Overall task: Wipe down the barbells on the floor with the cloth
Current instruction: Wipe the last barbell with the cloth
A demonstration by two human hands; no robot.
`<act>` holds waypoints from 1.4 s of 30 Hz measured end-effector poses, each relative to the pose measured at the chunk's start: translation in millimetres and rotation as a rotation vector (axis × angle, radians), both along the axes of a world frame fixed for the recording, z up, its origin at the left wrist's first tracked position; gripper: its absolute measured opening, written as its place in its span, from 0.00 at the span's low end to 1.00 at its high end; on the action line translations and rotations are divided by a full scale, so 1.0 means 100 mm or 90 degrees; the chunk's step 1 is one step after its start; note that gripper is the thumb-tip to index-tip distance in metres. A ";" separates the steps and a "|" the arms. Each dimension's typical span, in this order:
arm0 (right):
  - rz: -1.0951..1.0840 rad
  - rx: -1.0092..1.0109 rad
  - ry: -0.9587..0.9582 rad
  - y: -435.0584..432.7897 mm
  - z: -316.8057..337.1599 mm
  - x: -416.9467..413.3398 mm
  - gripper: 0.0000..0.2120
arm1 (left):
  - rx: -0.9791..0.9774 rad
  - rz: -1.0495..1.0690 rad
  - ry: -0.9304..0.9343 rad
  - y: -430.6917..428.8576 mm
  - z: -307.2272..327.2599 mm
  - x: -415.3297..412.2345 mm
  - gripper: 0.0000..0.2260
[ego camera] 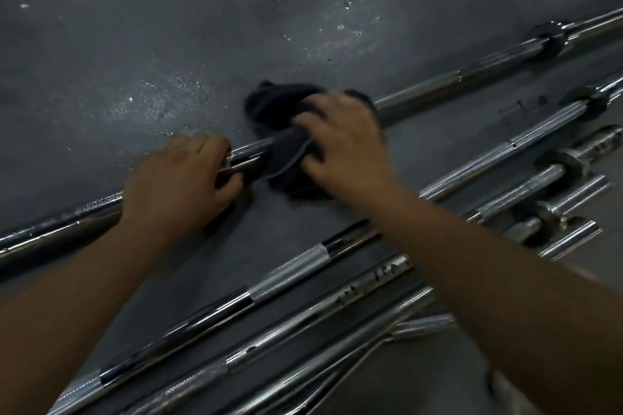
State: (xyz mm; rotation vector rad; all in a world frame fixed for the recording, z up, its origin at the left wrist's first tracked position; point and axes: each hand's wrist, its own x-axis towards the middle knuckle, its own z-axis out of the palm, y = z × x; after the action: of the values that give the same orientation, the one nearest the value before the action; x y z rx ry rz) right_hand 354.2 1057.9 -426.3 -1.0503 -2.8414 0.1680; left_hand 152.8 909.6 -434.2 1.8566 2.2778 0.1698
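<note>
1. Head view: L hand curled round far bar, steadying it. R hand clamps cloth over same bar, mid-shaft.
2. Risks: bar may roll if L grip slips; knurling could snag cloth; knuckles may scrape floor.
3. Room: open floor beyond far bar. Near side crowded w/ other bars, R forearm above them. Collar caps travel rightward.

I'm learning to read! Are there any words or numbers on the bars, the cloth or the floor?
None readable.
The barbell being wiped shows bare metal only.
Dark specks on a nearer bar are too blurred to tell as letters.
The cloth and floor carry no text.
</note>
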 end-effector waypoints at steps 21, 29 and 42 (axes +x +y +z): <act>-0.472 -0.023 0.127 0.85 0.03 0.44 0.19 | -0.032 0.041 0.045 0.05 -0.03 0.03 0.20; -0.018 -0.040 0.010 0.17 0.21 0.27 0.17 | 0.021 0.007 -0.061 -0.15 0.01 0.13 0.20; 0.094 -0.096 0.062 -0.50 0.16 -0.06 0.15 | -0.083 -0.095 -0.030 0.12 0.12 0.40 0.24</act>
State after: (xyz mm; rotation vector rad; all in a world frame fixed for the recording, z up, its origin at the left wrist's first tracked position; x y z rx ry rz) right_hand 348.2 1008.1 -410.7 -0.8302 -2.8532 0.4409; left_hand 192.9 921.8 -422.3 1.9235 2.0569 0.0407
